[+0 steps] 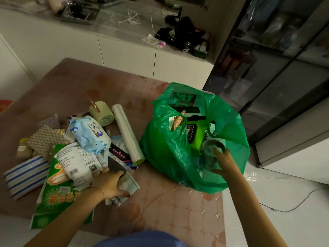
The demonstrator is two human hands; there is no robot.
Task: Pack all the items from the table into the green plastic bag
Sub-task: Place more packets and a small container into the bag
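1. Your right hand point(222, 161) is gripping a clear glass jar point(211, 152) inside the mouth of the green plastic bag point(165, 154), which is sitting at the right edge of the pink patterned surface point(178, 202).
2. Your left hand point(110, 182) is curling its fingers over a flat glossy packet point(128, 182) at the near side of the pile.
3. Dark characters are showing on the bag's far wall, too creased to read.
4. The blue-and-white wipes pack point(89, 134) and the green-and-white printed pouch point(58, 195) are carrying print too blurred to read.
5. A clear roll of plastic bags point(127, 136) is lying between pile and bag; bare surface is lying open nearest you.
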